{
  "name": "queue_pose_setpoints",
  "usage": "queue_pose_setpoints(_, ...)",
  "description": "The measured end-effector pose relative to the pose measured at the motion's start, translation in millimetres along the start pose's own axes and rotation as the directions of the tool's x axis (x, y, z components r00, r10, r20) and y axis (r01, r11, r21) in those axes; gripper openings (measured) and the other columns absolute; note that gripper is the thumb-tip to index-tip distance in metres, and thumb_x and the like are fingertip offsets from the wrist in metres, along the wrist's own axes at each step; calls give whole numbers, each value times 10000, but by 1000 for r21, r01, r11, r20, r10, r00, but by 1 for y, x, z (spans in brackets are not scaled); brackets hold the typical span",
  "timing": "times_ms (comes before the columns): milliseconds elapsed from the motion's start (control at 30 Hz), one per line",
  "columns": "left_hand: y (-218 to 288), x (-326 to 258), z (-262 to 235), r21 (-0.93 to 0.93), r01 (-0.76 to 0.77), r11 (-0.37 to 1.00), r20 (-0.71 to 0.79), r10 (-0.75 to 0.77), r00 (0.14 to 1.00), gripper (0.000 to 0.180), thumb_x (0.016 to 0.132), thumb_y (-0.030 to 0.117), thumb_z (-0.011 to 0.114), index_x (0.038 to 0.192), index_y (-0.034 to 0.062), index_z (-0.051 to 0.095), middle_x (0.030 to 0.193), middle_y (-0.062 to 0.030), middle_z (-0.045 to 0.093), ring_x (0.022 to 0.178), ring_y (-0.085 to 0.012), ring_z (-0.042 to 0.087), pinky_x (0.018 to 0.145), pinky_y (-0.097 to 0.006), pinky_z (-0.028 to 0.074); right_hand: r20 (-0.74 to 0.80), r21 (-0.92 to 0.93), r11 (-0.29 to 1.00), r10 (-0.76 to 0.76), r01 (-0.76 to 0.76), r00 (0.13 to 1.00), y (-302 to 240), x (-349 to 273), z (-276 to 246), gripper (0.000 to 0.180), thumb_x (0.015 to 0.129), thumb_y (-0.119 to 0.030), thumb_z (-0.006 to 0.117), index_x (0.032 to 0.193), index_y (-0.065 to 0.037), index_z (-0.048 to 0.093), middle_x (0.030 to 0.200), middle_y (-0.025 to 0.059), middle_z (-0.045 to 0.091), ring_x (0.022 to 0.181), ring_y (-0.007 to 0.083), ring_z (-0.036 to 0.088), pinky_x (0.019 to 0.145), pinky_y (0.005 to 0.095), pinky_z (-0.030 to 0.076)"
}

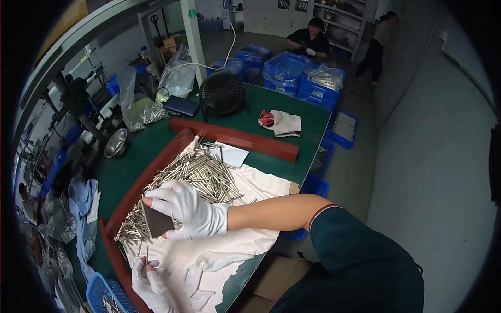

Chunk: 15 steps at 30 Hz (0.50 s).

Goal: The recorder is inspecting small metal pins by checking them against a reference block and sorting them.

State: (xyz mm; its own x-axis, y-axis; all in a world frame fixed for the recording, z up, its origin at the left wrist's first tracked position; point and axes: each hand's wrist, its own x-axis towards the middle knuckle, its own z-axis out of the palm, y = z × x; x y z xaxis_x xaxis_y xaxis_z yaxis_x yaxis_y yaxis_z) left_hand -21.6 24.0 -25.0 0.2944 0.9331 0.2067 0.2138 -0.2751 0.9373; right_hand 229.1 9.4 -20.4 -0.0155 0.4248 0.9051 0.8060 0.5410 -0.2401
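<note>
My right hand (190,211), in a white glove with bare fingertips, is closed on a dark flat rectangular plate (158,221). It holds the plate tilted over the edge of a large heap of metal pins (206,175). Lower down, my left hand (151,287), gloved the same way, pinches one slim metal pin (147,252) that points upward between thumb and finger. Under the heap lies a pale pink cloth (242,237), with a crumpled white cloth strip (195,274) on it near my left hand.
Red-brown bars (235,138) border the heap at the back and left. A blue basket (104,292) with pins stands near left. Beyond are a black fan (223,94), a metal bowl (116,142) and folded cloth (284,123). A seated co-worker (310,41) is behind blue bins (284,68).
</note>
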Motion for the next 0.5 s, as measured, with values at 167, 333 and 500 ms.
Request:
queue_pose_setpoints(167,24,-3,-1,154,33,988,-131,-13,991,133,946,38,553,1029,-41,620,826,-92,670,705,-111,615,632,-237,484,49,-8,1000,-17,17,999,4,1,-13,824,584,-276,784,1318,-25,505,1248,148,559,1048,335,533,896,437,439)
queue_pose_setpoints(333,28,5,-14,-54,31,998,-218,-42,975,173,950,121,615,1048,-22,620,761,-51,640,661,-91,590,607,-218,459,148,-76,997,20,-9,989,-6,10,-31,821,613,-144,808,1358,-21,484,1279,156,545,1134,343,522,963,430,430)
queue_pose_setpoints(500,3,6,-45,795,11,606,-179,217,960,152,925,150,626,871,10,648,625,-82,615,515,-165,569,524,-311,445,143,8,1000,17,-18,990,-8,12,-20,826,615,-101,793,1372,-36,469,1283,132,543,1138,323,512,977,415,417)
